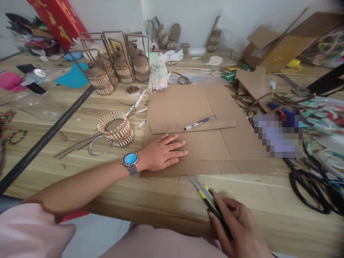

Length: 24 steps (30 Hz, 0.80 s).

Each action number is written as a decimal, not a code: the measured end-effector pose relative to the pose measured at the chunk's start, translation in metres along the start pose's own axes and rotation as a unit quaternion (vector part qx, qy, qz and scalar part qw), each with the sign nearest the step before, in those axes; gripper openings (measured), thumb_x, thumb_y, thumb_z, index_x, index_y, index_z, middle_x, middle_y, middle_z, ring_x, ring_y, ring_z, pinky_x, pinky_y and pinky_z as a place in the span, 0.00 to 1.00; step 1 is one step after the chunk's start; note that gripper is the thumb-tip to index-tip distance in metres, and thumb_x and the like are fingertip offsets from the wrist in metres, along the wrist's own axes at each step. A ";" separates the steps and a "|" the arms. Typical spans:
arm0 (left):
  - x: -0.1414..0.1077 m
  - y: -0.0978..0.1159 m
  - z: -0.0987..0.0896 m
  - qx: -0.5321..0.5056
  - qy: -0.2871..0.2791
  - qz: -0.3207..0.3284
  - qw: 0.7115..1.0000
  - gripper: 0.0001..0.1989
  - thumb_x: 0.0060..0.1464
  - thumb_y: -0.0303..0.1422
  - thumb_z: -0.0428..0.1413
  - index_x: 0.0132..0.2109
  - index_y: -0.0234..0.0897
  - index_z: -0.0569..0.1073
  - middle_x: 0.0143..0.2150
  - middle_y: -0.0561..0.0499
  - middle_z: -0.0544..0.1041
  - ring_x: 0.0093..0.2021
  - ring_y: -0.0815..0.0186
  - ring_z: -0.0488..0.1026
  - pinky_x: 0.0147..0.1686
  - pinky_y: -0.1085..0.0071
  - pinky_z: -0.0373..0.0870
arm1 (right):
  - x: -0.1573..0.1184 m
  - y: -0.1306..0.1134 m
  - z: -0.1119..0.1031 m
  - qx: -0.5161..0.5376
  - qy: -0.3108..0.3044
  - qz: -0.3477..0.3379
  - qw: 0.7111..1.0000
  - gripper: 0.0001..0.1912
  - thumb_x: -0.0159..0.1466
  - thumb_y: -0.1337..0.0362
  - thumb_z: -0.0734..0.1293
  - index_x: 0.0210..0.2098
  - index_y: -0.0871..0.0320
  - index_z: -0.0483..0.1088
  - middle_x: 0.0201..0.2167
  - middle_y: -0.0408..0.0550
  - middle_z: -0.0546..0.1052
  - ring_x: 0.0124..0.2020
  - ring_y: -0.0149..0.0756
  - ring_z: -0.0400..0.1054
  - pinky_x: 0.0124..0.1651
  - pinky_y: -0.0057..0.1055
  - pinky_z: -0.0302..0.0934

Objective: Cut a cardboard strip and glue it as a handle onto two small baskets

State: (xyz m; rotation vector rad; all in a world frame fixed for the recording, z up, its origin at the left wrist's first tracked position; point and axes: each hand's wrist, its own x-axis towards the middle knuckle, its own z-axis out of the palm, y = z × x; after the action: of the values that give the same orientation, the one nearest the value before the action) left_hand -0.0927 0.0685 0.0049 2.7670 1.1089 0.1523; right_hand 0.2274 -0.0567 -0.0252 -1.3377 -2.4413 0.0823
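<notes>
My left hand [166, 152] lies flat with fingers spread on a large sheet of cardboard [182, 100]. Closed around a yellow and black utility knife [212, 204], my right hand [236, 224] is just in front of the sheet's near edge. The knife's blade is out, its tip close to that edge. A narrow cardboard strip [166, 128] rests across the sheet, with a pen [200, 122] lying partly over it. Left of the sheet stands a small round basket [115, 130] made of light sticks and brown bands.
Several lidded stick baskets with tall handles [125, 68] stand at the back left, near a dish of brown beads [132, 90]. Black-handled scissors [309, 190] lie at the right, below a glue gun [286, 114]. An opened cardboard box [282, 46] sits at the back right.
</notes>
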 end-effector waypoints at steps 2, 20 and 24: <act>0.000 -0.001 -0.001 -0.014 -0.006 -0.004 1.000 0.22 0.70 0.41 0.42 0.67 0.48 0.63 0.72 0.53 0.55 0.73 0.53 0.45 0.70 0.50 0.42 | 0.002 -0.003 0.005 -0.001 0.000 -0.006 1.000 0.37 0.67 0.59 0.64 0.72 0.52 0.48 0.44 0.53 0.73 0.39 0.42 0.73 0.40 0.37 0.73; -0.003 -0.010 -0.009 -0.165 0.047 -0.026 0.985 0.22 0.71 0.37 0.39 0.57 0.37 0.73 0.67 0.47 0.66 0.71 0.63 0.55 0.70 0.56 0.50 | -0.005 -0.005 0.000 -0.007 0.009 0.030 0.999 0.37 0.69 0.58 0.62 0.73 0.49 0.45 0.48 0.56 0.72 0.45 0.46 0.73 0.43 0.40 0.72; -0.003 0.013 -0.018 -0.025 -0.003 0.006 1.000 0.34 0.62 0.56 0.48 0.61 0.33 0.70 0.68 0.38 0.63 0.70 0.47 0.56 0.66 0.50 0.56 | -0.002 -0.006 -0.003 -0.004 0.006 0.029 1.000 0.38 0.68 0.59 0.63 0.73 0.48 0.43 0.47 0.54 0.73 0.44 0.44 0.73 0.43 0.37 0.72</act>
State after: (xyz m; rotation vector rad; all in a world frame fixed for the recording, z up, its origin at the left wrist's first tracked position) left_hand -0.0887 0.0588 0.0251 2.7294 1.0724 0.1715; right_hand 0.2246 -0.0624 -0.0216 -1.4077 -2.3958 0.0780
